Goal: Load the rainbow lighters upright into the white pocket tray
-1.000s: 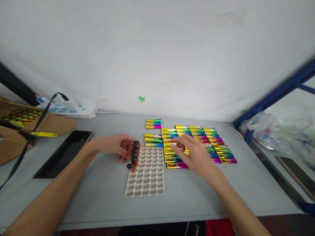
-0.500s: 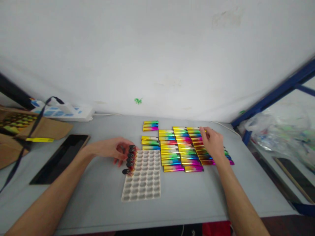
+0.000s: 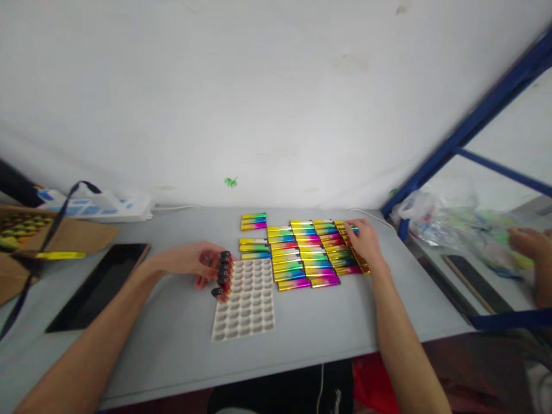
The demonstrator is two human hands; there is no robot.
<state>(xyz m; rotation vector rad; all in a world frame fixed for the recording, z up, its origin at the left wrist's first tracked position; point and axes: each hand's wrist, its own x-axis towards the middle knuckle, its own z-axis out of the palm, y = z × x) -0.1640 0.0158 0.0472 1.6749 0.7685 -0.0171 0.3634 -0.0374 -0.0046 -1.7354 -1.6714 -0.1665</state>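
Note:
My left hand (image 3: 203, 265) is beside the left edge of a pale tray with rows of small oval holes (image 3: 245, 313). Its fingers are curled against several black-capped reddish pieces (image 3: 223, 271) standing in a line along that edge; whether it grips one is hidden. To the right of the tray lie columns of shiny rainbow-coloured sticks (image 3: 288, 267), flat on the table. My right hand (image 3: 364, 240) rests at the right end of these columns. Its thumb and fingers close around a blue-green stick end (image 3: 354, 230), and the palm covers part of the last column.
A dark flat tablet-like slab (image 3: 99, 287) lies left on the grey table (image 3: 172, 356). Behind it stand an open cardboard box (image 3: 81, 233) and a white power strip (image 3: 129, 210). At right are a blue metal frame (image 3: 431, 172), plastic bags (image 3: 435, 221) and another person's hand (image 3: 532, 244).
The view has turned to the right, bringing another person's hand in. My right hand remains at the right end of the sticks, and my left hand stays by the black-capped pieces.

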